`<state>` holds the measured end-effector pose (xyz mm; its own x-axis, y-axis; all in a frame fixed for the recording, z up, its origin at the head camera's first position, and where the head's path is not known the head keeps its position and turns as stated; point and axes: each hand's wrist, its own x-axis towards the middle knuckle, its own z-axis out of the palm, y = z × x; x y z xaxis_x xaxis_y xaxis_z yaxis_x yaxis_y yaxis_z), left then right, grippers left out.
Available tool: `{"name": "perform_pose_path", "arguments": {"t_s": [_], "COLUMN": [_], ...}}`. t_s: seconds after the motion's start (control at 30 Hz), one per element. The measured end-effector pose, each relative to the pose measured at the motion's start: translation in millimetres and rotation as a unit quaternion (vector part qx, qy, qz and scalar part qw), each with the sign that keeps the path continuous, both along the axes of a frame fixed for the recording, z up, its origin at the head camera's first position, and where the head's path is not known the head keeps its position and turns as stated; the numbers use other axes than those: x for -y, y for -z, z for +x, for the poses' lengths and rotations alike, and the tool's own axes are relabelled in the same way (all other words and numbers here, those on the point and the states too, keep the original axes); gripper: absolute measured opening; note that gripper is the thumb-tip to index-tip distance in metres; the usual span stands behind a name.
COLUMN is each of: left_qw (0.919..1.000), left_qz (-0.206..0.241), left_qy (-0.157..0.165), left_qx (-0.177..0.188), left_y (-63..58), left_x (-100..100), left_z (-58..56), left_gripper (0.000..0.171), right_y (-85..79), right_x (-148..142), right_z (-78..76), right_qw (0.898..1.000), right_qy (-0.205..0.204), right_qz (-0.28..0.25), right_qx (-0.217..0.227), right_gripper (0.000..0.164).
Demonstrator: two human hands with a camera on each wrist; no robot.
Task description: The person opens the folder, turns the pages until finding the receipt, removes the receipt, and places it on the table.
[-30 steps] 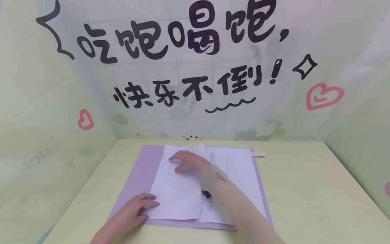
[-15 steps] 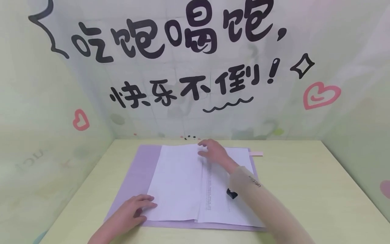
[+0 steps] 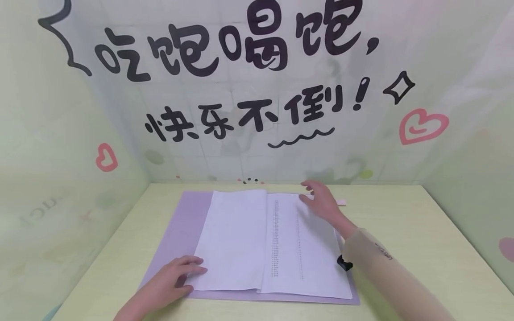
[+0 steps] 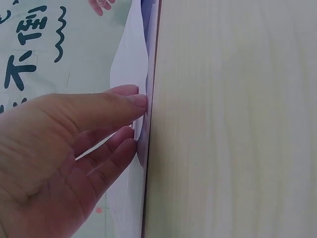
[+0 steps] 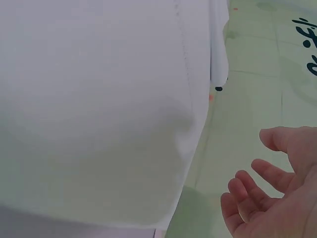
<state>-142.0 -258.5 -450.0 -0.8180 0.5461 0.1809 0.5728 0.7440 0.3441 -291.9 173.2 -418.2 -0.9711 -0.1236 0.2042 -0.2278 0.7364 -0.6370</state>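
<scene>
Fingers of the left hand (image 3: 174, 278) rest loosely spread at the near left of the purple folder (image 3: 176, 236), touching the left page's (image 3: 234, 240) near corner; keeping that corner anchored would likely help. Beside it on the folder, the right page (image 3: 321, 254) shows 2 printed columns; light strokes outward from the fold should flatten best. Above the folder's far right, the right hand (image 3: 323, 200) hovers, fingers apart, holding nothing.
</scene>
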Motion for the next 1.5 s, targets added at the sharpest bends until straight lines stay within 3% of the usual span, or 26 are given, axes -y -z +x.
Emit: {"name": "perform_pose_path", "arguments": {"t_s": [0.23, 0.53, 1.0, 1.27, 1.5], "left_qw": [0.9998, 0.9997, 0.9995, 0.9987, 0.9985], "left_qz": [-0.007, -0.007, 0.014, 0.029, 0.029], "left_qy": [-0.002, -0.01, 0.0, 0.006, 0.009], "left_qx": [0.02, 0.021, 0.027, 0.041, 0.046], "left_y": [-1.8, -3.0, -3.1, -6.3, -7.1], "left_x": [-4.8, -4.7, -3.8, -4.7, -4.3], "left_z": [-2.3, -2.1, -3.3, -4.0, -4.9], "left_gripper": [0.043, 0.042, 0.041, 0.039, 0.039], "right_y": [10.7, 22.9, 32.2, 34.0, 37.2], "right_x": [-39.8, -76.2, -86.6, -100.1, -101.8], "right_z": [18.5, 21.0, 17.3, 11.7, 10.5], "right_qw": [1.0, 0.998, 0.992, 0.986, 0.986], "right_qy": [0.006, -0.023, -0.068, -0.119, -0.123], "right_qz": [-0.005, 0.008, 0.078, 0.079, 0.078], "right_qx": [0.008, 0.062, 0.078, 0.086, 0.081], "right_gripper": [0.049, 0.059, 0.075, 0.071, 0.07]}}
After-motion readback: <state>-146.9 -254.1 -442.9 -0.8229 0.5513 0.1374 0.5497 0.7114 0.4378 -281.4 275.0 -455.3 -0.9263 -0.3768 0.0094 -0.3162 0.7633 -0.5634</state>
